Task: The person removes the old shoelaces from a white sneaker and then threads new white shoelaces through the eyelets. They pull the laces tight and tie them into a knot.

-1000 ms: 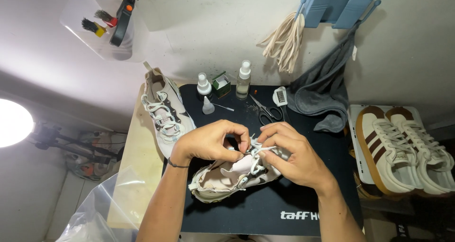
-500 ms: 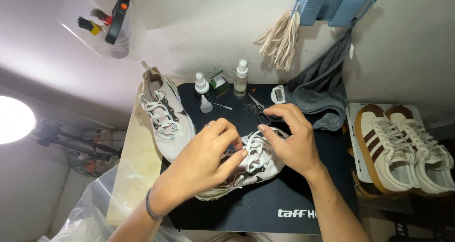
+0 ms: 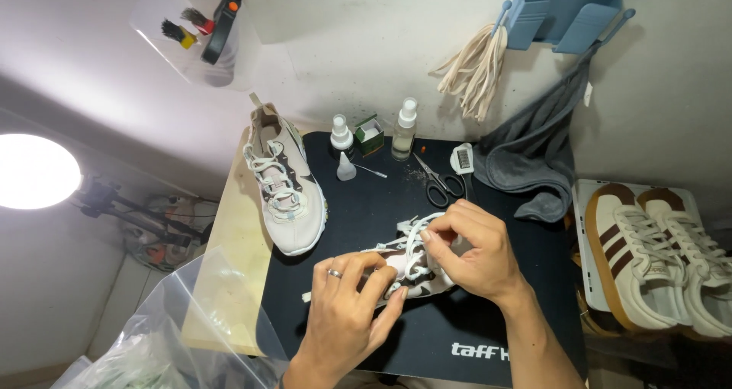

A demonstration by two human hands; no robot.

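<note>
Lacing was where things stood on the sneaker [image 3: 415,271] lying on its side in the middle of the black mat [image 3: 503,324]. Compared with half a second before, the left hand [image 3: 347,313] had slid down off the top of the shoe toward the near edge of the mat, fingers curled and pressing the toe end flat, ring finger showing a band. The right hand [image 3: 476,256] had pulled back a little to the heel side and was pinching a loop of white lace [image 3: 415,240] between thumb and forefinger. More of the shoe was uncovered than a moment earlier, so my guess was the lace was being drawn snug through an eyelet, not just fiddled with.

Textures: the shoe looked like soft beige mesh with darker brown panels, and the lace was flat and woven. Its mate [image 3: 286,187] sat upright at the mat's left edge, partly on the pale wooden board [image 3: 229,282]. Behind it were small plastic bottles [image 3: 404,128], black-handled scissors [image 3: 438,183] and a crumpled grey towel [image 3: 534,156]. Crinkly clear plastic bag [image 3: 183,328] at lower left.
</note>
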